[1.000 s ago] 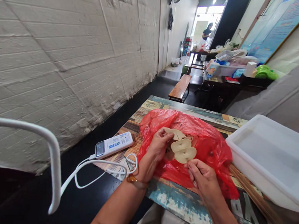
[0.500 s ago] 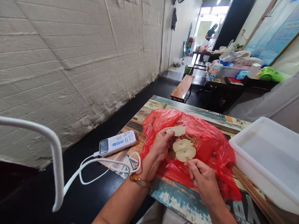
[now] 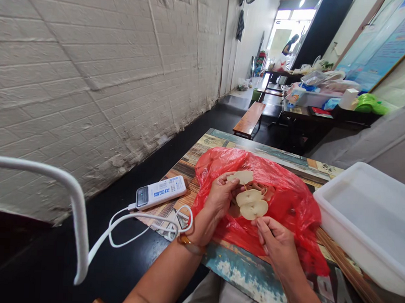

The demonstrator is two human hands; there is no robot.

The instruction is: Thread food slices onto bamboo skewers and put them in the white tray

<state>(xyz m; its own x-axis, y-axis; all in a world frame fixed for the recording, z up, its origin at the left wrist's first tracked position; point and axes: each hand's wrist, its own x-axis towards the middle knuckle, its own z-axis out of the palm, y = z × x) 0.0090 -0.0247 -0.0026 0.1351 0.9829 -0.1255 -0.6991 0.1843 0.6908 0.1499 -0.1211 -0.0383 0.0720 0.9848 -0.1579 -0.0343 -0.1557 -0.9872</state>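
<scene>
A red plastic bag (image 3: 288, 202) lies open on the painted table (image 3: 246, 273) and holds pale round slices. My left hand (image 3: 220, 196) is closed in a pinch on one slice (image 3: 242, 176), held up over the bag's mouth. My right hand (image 3: 275, 240) is closed round a thin skewer that carries two more slices (image 3: 250, 204) just above the bag. Only a short piece of the skewer shows between the fingers.
A white power bank (image 3: 161, 192) with a looped white cable (image 3: 143, 225) lies at the table's left edge. A white plastic tub (image 3: 370, 216) stands at the right, with a bundle of bamboo skewers (image 3: 349, 272) beside it. A white tube (image 3: 66, 193) curves at the left. A brick wall runs along the left; a person stands far back.
My left hand has lifted one slice clear of the others and holds it a little higher. The right hand with the skewered slices has barely moved.
</scene>
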